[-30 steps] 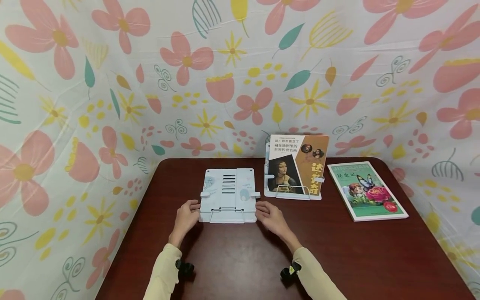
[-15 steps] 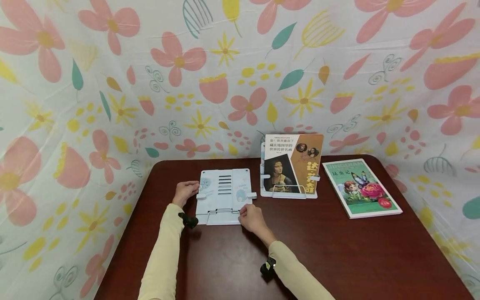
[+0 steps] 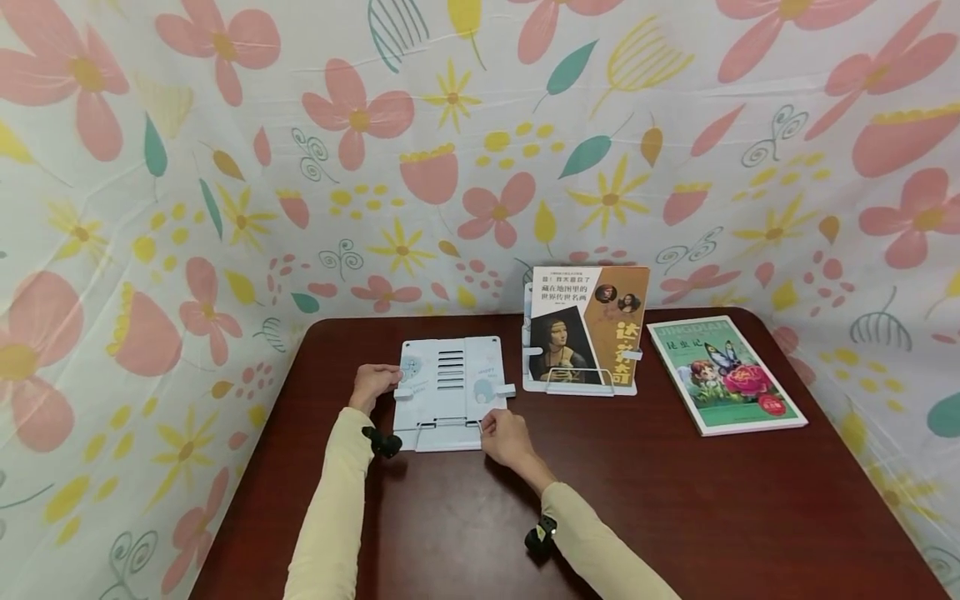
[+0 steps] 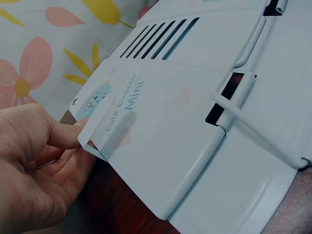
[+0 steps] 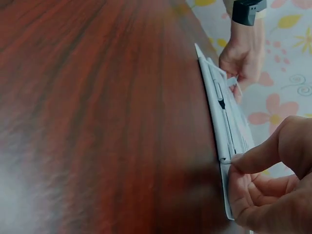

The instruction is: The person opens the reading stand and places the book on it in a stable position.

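Note:
A pale blue-white metal book stand with slots and a cartoon print lies folded on the table. My left hand pinches its left edge beside the side clip, thumb on top and fingers underneath, as the left wrist view shows. At the front right corner, my right hand pinches the end of the stand's wire page holder between thumb and forefinger. The fingertips cover that end of the wire in the head view.
Behind and to the right, a second book stand props up a brown-and-white art book. A green book lies flat at the far right of the dark red table. Flowered cloth hangs behind.
My left hand has moved up the stand's left edge. My right hand has gone from the right side to the front right corner and taken hold of the wire there.

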`<state>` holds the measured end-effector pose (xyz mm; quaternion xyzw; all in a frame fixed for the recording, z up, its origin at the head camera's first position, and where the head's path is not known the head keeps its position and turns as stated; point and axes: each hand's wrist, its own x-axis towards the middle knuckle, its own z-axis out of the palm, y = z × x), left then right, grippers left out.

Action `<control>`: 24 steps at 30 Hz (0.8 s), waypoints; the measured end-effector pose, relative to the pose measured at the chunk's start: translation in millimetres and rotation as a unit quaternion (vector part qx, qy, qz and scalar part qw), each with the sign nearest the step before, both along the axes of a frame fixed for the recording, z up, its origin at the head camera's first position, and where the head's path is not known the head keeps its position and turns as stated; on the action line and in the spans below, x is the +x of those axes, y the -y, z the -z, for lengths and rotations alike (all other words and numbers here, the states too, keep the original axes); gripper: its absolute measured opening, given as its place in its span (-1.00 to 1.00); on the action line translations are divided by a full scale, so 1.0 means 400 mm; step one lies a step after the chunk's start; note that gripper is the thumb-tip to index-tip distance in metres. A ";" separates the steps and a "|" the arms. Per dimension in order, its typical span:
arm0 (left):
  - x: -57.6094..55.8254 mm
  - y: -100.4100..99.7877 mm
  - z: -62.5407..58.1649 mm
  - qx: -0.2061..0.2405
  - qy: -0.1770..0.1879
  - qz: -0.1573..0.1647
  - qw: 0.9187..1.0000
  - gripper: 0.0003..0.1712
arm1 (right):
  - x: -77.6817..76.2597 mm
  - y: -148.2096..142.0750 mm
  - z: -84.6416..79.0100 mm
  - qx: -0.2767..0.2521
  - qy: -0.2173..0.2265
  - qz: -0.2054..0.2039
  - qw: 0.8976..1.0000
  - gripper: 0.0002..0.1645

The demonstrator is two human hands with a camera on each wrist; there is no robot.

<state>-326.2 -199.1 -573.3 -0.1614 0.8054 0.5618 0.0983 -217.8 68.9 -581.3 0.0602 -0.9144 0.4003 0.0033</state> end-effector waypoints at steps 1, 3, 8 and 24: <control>0.000 -0.002 0.002 -0.001 0.001 -0.001 1.000 -0.61 | 0.003 -0.004 0.004 -0.005 -0.010 -0.005 1.000 -0.88; -0.002 -0.004 0.005 -0.003 0.002 -0.001 1.000 -0.61 | 0.008 -0.010 0.009 -0.017 -0.021 -0.014 1.000 -0.87; -0.004 -0.006 0.011 -0.006 0.008 -0.006 1.000 -0.62 | 0.023 -0.018 0.012 -0.032 -0.055 -0.042 0.997 -0.85; -0.010 0.003 0.023 -0.010 0.005 -0.014 1.000 -0.62 | 0.039 -0.026 0.032 -0.056 -0.123 -0.084 0.987 -0.79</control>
